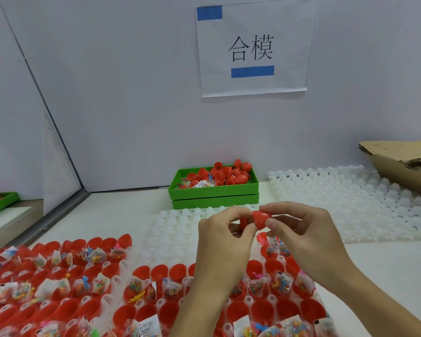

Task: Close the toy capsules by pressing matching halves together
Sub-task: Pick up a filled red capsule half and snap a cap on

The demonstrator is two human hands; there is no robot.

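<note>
White tabletop (122,215) backed by a pale wall with a paper sign (253,47). Both hands meet over a clear dimpled tray (170,227): right hand (309,234) pinches a red capsule half (261,217), left hand (224,237) curls around another piece, mostly hidden. Green bin (214,190) of red halves sits behind, filled capsule bottoms (83,283) crowd the front, cardboard (404,164) far right.

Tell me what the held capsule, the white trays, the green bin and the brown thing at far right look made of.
Capsule: glossy red hard plastic, judging by its highlights. White trays: thin translucent moulded plastic, milky and shiny over the bumps. Green bin: opaque rigid plastic, duller, crisp straight edges. Brown thing: probably cardboard, matt with torn, creased edges.
</note>
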